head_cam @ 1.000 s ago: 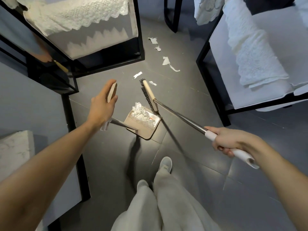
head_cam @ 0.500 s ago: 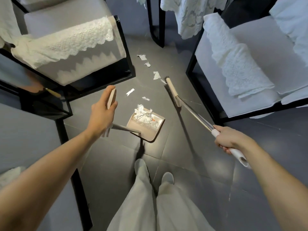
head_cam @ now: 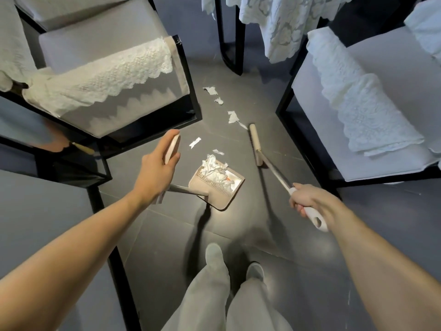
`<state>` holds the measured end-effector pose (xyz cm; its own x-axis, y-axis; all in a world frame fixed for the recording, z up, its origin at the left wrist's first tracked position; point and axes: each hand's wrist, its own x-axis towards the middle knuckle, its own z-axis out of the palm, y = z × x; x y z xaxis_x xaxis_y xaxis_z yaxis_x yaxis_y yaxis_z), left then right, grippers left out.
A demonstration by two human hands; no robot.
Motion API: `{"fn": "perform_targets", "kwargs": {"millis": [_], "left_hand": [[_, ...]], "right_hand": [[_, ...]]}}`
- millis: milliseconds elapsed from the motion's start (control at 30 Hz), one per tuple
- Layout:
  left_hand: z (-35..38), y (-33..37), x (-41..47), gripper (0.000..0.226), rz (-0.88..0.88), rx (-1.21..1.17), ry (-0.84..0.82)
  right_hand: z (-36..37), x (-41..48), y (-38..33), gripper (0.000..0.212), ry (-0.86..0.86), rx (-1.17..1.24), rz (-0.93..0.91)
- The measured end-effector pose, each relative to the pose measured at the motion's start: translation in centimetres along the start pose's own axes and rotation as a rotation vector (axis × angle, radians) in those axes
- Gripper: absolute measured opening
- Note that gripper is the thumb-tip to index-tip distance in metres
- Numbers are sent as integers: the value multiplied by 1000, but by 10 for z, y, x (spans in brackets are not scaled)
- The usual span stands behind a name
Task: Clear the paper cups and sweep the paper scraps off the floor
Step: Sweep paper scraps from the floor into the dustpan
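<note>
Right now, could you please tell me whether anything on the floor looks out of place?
Yes: torn paper scraps lie scattered on the dark floor, trailing away from the dustpan, which already holds crumpled paper. The broom has its head next to one scrap.

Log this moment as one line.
left hand holds dustpan | right hand grips broom | crumpled paper in dustpan | paper scraps on floor
</note>
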<state>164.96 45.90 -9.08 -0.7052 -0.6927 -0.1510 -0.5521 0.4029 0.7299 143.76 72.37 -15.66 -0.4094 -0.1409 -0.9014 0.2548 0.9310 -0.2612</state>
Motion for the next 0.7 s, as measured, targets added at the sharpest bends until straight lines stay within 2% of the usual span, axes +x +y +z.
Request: {"fn": "perform_targets", "kwargs": {"millis": [100,167,267,500,700], "left_hand": [[-10,-7,13,50,-14,-34,30],[-14,-10,25,50,-26,-61,64],[-19,-8,44,49,-31,-94,99],[-17,17,117,49,-37,-97,136],[-2,45,209,47,-67,-81,161]], "right_hand": [[12,0,-22,71,-95,50,-12],[6,-4,-37,66,-111,41,-9],[-11,-11,-62,75,-125,52,-16],[-73,22,-150,77,-96,18,-98],[-146,95,-262,74,-98,-9,-161]]}}
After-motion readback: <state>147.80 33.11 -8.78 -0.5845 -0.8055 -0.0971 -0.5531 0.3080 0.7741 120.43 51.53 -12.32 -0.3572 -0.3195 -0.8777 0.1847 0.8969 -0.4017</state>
